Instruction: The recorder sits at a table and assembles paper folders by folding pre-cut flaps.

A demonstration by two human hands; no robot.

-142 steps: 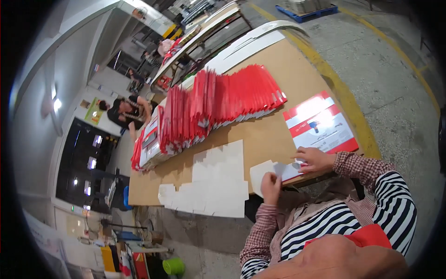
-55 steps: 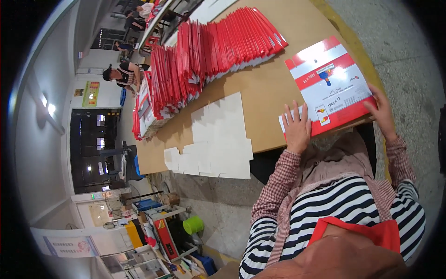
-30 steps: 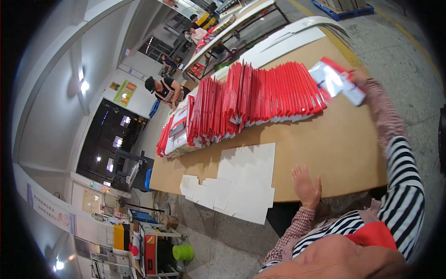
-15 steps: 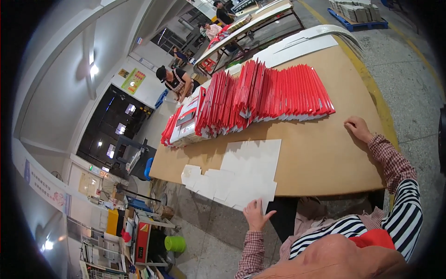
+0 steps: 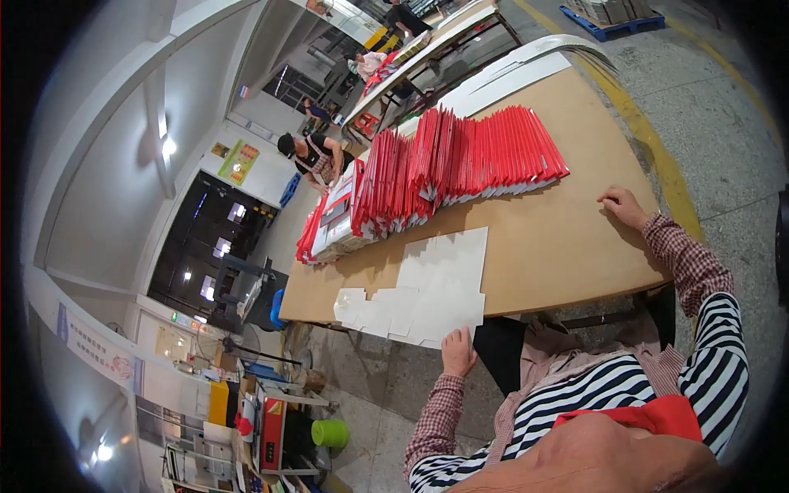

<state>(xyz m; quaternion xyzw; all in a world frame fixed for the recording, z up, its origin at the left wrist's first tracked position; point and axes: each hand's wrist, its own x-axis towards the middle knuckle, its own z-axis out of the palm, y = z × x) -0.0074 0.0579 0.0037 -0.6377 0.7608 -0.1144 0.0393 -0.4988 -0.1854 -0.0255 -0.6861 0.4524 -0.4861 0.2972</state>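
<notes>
A white die-cut cardboard blank lies flat at the near edge of the brown table, its stepped lower side jutting past the edge. My left hand is at its near right corner, fingers drawn together on the card's edge. My right hand rests on the tabletop further right, fingers curled, with nothing visible in it. Beyond the blank, a long row of thin red folded pieces with white lower edges stands packed upright. At the row's left end are white stacked pieces with red and grey parts.
A co-worker in a cap and apron stands at the table's far left end. White sheets lie at its far end. A green bin and a red machine stand at lower left. A blue pallet sits far right.
My left hand's spread thumb has drawn in toward the fingers at the blank's corner. The view has shifted a little. My right hand keeps its place on the table.
</notes>
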